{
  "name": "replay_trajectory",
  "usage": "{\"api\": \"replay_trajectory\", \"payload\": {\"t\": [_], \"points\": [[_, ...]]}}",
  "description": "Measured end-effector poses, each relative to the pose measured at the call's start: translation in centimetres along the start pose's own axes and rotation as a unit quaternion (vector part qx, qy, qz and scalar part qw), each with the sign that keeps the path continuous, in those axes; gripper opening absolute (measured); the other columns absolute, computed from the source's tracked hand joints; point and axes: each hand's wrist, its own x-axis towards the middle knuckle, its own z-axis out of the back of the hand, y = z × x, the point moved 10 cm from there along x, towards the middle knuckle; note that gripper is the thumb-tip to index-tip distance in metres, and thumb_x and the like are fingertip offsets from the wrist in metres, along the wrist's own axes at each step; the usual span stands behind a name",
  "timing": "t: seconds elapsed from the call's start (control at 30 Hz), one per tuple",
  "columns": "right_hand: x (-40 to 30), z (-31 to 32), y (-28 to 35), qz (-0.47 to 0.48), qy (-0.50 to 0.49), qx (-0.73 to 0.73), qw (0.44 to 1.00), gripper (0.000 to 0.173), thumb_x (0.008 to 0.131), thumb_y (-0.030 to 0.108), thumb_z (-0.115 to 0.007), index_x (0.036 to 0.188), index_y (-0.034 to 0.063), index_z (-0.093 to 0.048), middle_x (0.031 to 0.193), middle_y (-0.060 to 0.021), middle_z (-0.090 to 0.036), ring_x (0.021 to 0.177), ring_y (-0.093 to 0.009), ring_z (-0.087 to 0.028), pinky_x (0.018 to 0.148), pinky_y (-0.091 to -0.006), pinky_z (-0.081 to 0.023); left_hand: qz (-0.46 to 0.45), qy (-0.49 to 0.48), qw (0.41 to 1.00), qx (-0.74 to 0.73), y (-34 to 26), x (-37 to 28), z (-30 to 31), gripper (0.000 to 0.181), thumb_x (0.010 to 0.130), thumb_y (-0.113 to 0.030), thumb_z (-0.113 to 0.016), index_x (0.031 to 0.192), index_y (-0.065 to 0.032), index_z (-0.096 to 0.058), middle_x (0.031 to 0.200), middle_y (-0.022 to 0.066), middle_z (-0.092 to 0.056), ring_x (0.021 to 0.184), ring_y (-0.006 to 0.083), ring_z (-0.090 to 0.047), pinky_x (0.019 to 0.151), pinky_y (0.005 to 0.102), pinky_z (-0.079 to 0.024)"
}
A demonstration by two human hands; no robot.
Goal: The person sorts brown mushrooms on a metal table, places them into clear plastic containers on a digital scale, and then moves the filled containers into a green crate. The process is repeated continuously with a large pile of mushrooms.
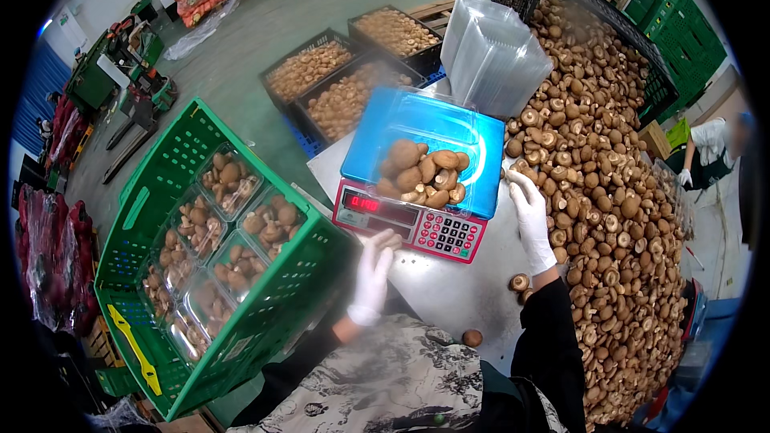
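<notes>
A clear plastic tray with brown mushrooms [424, 175] sits on the blue platform [385, 126] of a red digital scale [355, 219], whose display is lit. My left hand [374, 273], in a white glove, is at the scale's front edge with its fingers extended and nothing in it. On the right, my white-gloved right hand [530, 222] reaches to the edge of a large heap of shiitake-like mushrooms [601, 192]. Its fingertips are beside small mushrooms, and whether they grip one is unclear. Two or three loose mushrooms [519, 282] lie on the metal table [433, 294].
A green crate [198, 108] on the left holds several filled clear trays [228, 180] and a yellow strip [135, 349]. Stacked empty clear trays [493, 54] stand behind the scale. Black crates of mushrooms [355, 96] are beyond. A person [710, 150] is at far right.
</notes>
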Motion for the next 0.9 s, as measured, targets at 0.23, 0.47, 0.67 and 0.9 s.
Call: {"api": "replay_trajectory", "payload": {"t": [0.23, 0.47, 0.67, 0.9], "points": [[6.4, -4.4, -0.8, -0.108, 0.033, 0.147, 0.983, 0.058, 0.101, 0.043, -0.051, 0.144, 0.0049, -0.045, 0.145, -0.0215, -0.049, 0.133, -0.031, -0.048, 0.110, -0.0409, -0.039, -0.075, -0.069, 0.995, -0.010, -2.8, 4.2, 1.9, 0.054, 0.104, -0.026, -0.046, 0.148, 0.0030, -0.032, 0.123, 0.0116, -0.057, 0.109, 0.0161, -0.057, 0.097, 0.0303, -0.044], [10.3, -6.7, 1.5, -0.079, 0.073, 0.358, 0.927, 0.066, 0.102, 0.046, -0.047, 0.150, 0.0021, -0.034, 0.149, -0.0181, -0.044, 0.137, -0.029, -0.043, 0.113, -0.0406, -0.034, -0.078, -0.107, 0.991, -0.012, -3.0, 6.9, 2.3, 0.039, 0.106, -0.030, -0.041, 0.130, -0.0013, -0.050, 0.100, 0.0053, -0.061, 0.092, 0.0121, -0.060, 0.082, 0.0259, -0.047], [5.0, -4.5, 5.7, 0.043, 0.127, 0.095, 0.986, 0.041, 0.103, 0.032, -0.043, 0.120, 0.0025, -0.065, 0.128, -0.0118, -0.060, 0.119, -0.024, -0.054, 0.105, -0.0368, -0.040, -0.027, -0.069, 0.995, -0.063, -2.0, 7.2, 2.3, 0.055, 0.105, -0.054, -0.031, 0.117, -0.0051, -0.053, 0.094, 0.0064, -0.063, 0.090, 0.0159, -0.062, 0.082, 0.0290, -0.047], [-1.5, -3.9, 3.2, 0.135, 0.058, -0.088, 0.985, 0.030, 0.085, 0.012, -0.072, 0.113, 0.0045, -0.064, 0.103, -0.0085, -0.064, 0.099, -0.021, -0.062, 0.089, -0.0328, -0.049, 0.024, -0.022, 0.998, -0.056, -2.4, 8.2, 1.1, 0.037, 0.104, -0.044, -0.045, 0.102, -0.0083, -0.057, 0.088, 0.0025, -0.063, 0.084, 0.0118, -0.061, 0.080, 0.0268, -0.046]]}}
